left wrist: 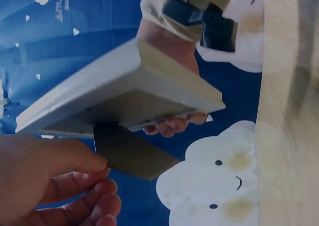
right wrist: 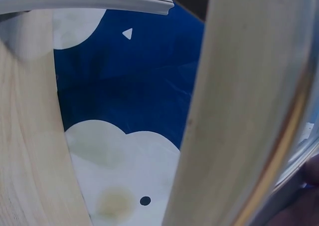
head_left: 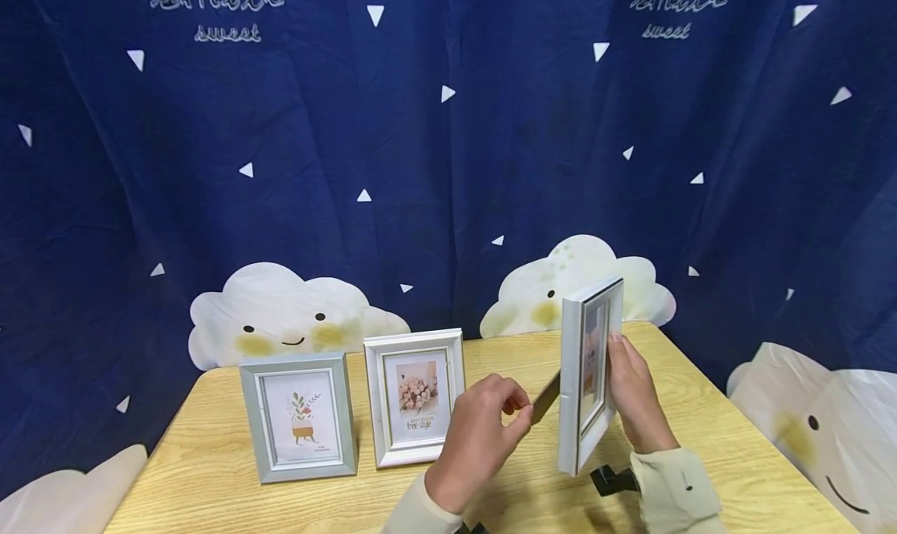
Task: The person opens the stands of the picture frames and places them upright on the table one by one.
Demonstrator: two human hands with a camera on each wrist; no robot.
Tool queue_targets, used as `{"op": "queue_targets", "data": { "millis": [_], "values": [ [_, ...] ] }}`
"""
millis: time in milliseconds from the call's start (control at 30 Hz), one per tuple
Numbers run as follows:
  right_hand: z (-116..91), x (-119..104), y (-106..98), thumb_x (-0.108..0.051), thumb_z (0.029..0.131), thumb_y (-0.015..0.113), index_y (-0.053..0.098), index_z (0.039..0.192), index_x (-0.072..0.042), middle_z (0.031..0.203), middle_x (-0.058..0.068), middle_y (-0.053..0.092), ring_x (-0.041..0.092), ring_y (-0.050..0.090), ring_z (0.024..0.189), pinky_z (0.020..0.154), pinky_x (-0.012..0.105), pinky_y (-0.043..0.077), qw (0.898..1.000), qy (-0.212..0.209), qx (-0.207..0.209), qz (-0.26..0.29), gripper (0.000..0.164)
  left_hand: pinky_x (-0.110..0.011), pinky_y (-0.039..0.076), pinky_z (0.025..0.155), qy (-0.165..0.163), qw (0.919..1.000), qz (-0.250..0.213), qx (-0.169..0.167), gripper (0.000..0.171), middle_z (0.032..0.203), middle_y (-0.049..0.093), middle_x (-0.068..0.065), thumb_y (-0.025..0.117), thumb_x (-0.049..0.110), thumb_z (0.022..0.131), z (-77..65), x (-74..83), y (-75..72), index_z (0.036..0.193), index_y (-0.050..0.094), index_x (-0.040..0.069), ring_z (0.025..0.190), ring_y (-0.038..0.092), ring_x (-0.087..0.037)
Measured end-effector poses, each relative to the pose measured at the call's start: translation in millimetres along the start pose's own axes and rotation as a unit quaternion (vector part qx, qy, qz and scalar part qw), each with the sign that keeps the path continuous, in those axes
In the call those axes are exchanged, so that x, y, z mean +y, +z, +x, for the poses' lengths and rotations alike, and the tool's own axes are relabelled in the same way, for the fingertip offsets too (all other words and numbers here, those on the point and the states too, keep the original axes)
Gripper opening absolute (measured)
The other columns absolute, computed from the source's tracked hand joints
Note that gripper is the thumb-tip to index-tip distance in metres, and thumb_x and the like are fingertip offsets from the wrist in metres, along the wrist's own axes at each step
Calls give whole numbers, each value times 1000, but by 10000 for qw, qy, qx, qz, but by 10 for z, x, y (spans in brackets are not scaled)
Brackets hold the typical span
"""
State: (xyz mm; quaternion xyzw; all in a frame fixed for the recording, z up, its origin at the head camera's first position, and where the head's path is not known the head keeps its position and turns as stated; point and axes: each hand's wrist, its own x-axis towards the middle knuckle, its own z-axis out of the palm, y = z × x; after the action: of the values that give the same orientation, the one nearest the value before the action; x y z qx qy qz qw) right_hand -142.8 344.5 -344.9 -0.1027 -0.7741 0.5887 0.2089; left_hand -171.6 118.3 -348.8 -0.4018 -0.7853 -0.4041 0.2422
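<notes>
A white picture frame (head_left: 571,378) is held upright above the table, turned edge-on with its picture facing right. My right hand (head_left: 636,394) grips it by its right side, the thumb on the front and fingertips (left wrist: 167,126) curled behind. From its back a dark easel stand (left wrist: 134,153) is swung out. At the edge of this stand, my left hand (head_left: 480,437) pinches with thumb and index finger, the other fingers curled. In the right wrist view the frame's pale side (right wrist: 239,101) fills much of the picture, and the left hand is hidden there.
On the wooden table (head_left: 203,448) two more frames stand upright to the left: a grey-green one (head_left: 261,425) with a potted-plant print and a white one (head_left: 378,409) with a flower picture. A blue curtain (head_left: 420,145) with clouds hangs behind the table.
</notes>
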Motion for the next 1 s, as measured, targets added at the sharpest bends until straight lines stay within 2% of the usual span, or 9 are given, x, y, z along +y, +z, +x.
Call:
{"op": "queue_targets", "data": {
  "millis": [67, 133, 267, 367, 500, 600, 733, 833, 1000],
  "values": [
    [-2, 0, -5, -52, 101, 18, 29, 151, -15, 139, 11, 40, 18, 38, 120, 97, 37, 31, 10000, 10, -56, 23, 64, -11, 41, 63, -12, 9999, 95, 53, 11, 72, 60, 7, 75, 13, 79, 8, -25, -7, 76, 65, 16, 66, 55, -3],
    [-3, 1, -6, -52, 102, 18, 31, 150, -13, 134, 13, 43, 19, 42, 115, 93, 37, 35, 10000, -9, -76, -2, 64, -12, 41, 63, -38, 9998, 173, 100, 11, 72, 60, 7, 75, 12, 79, 13, -51, -13, 76, 65, 16, 67, 56, -5],
    [-9, -3, 3, -52, 102, 19, 37, 144, -9, 116, 12, 51, 15, 53, 97, 82, 31, 45, 9999, -76, -91, -83, 63, -15, 41, 62, -100, 9993, 300, 215, 11, 72, 60, 5, 75, 12, 79, 21, -103, -25, 76, 65, 16, 66, 56, -8],
    [-16, -4, 12, -52, 102, 20, 39, 142, -8, 110, 6, 52, 11, 53, 95, 80, 27, 45, 9999, -86, -123, -78, 62, -16, 42, 60, -123, 9986, 408, 326, 11, 72, 60, 4, 75, 12, 79, 25, -144, -35, 77, 66, 16, 66, 56, -9],
    [-18, 0, 25, -50, 102, 23, 44, 137, -8, 104, 0, 55, 10, 54, 92, 79, 27, 45, 9997, -145, -182, 34, 58, -18, 43, 60, -173, 9975, 524, 442, 11, 73, 60, 4, 76, 14, 80, 40, -202, -50, 78, 66, 16, 67, 57, -11],
    [-9, 7, 35, -48, 103, 25, 47, 128, -7, 94, 2, 57, 14, 57, 82, 72, 32, 49, 9990, -284, -291, 210, 53, -19, 44, 61, -204, 9972, 544, 479, 10, 74, 60, 3, 76, 14, 81, 49, -241, -62, 79, 66, 16, 68, 57, -12],
    [10, 22, 42, -47, 104, 26, 48, 123, -9, 92, 2, 57, 16, 58, 78, 67, 34, 51, 9976, -431, -435, 339, 48, -20, 44, 61, -187, 9971, 573, 473, 10, 74, 60, 3, 77, 14, 81, 57, -278, -65, 79, 67, 16, 68, 56, -11],
    [18, 36, 38, -46, 104, 26, 48, 125, -10, 96, 0, 57, 14, 58, 81, 68, 33, 51, 9972, -473, -477, 322, 47, -20, 44, 61, -106, 9967, 671, 447, 10, 75, 60, 4, 77, 15, 81, 65, -295, -59, 80, 67, 16, 69, 55, -9],
    [30, 81, 24, -47, 104, 24, 44, 132, -5, 107, 8, 55, 13, 57, 89, 73, 31, 50, 9977, -295, -585, 150, 55, -20, 45, 62, 101, 9952, 909, 346, 10, 76, 60, 5, 78, 15, 80, 57, -321, -39, 80, 67, 15, 69, 55, -8]
  ]
}}
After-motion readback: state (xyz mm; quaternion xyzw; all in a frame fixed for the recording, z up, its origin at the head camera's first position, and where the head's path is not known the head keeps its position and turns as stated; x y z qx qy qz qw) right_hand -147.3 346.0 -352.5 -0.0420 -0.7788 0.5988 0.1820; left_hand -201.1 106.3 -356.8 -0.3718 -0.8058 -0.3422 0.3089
